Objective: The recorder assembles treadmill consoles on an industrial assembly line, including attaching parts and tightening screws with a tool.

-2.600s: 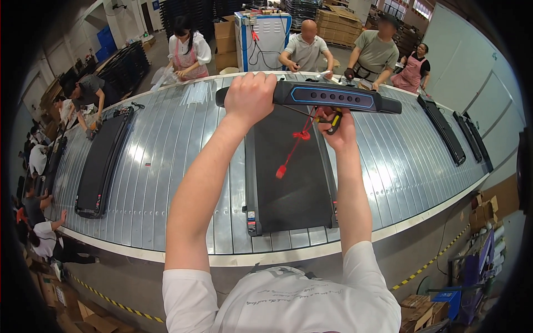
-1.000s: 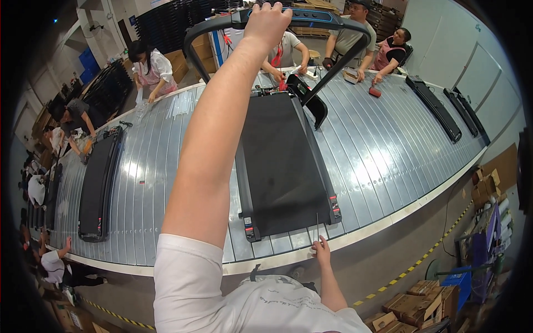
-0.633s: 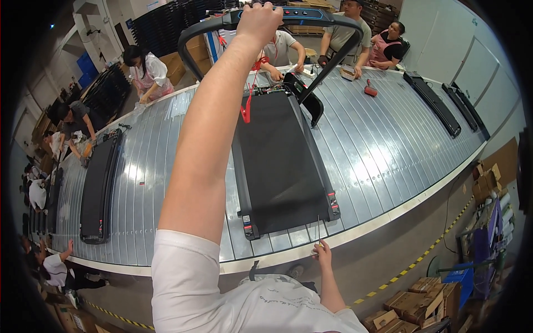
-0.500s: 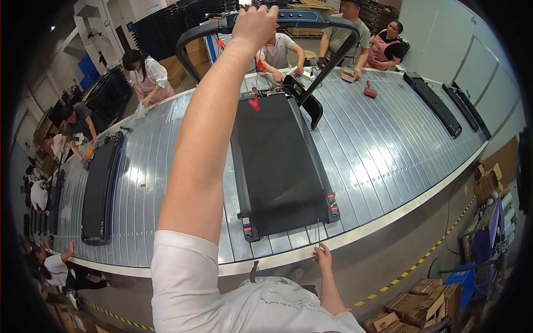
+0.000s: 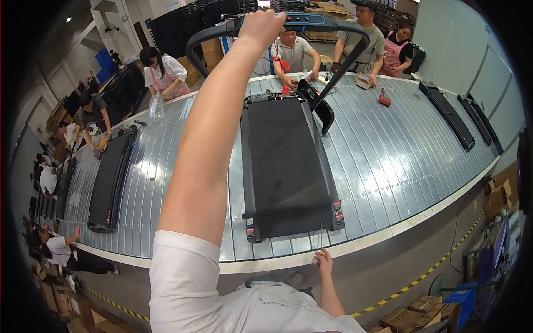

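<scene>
Overhead, the left hand (image 5: 267, 26) is closed around the raised handlebar (image 5: 311, 23) of a black treadmill (image 5: 286, 166), gripping the bar on its left part, just beside the console with the blue-lit strip. The arm runs straight up from a white sleeve at the lower edge. The handlebar's two uprights slope down and away from that hand to the far end of the treadmill deck, which lies flat on the table (image 5: 400, 161), a long ribbed metal conveyor that curves from side to side. The deck stretches from below the left hand toward the person, its near end with two small red marks stopping just short of the table's near edge.

Far to the left of the left hand, a second black treadmill deck (image 5: 111, 177) lies folded flat on the same table, with people (image 5: 161, 69) working at the far side beside it.

Low down and to the right of the left arm, the right hand (image 5: 322, 259) sits at the table's near edge, just in front of the treadmill's near right corner. It pinches a small yellowish thing (image 5: 317, 255), too small to tell what; a thin line rises from it.

Further right of both hands, more flat black decks (image 5: 447, 114) lie on the table, and other people (image 5: 361, 36) stand behind the handlebar.
</scene>
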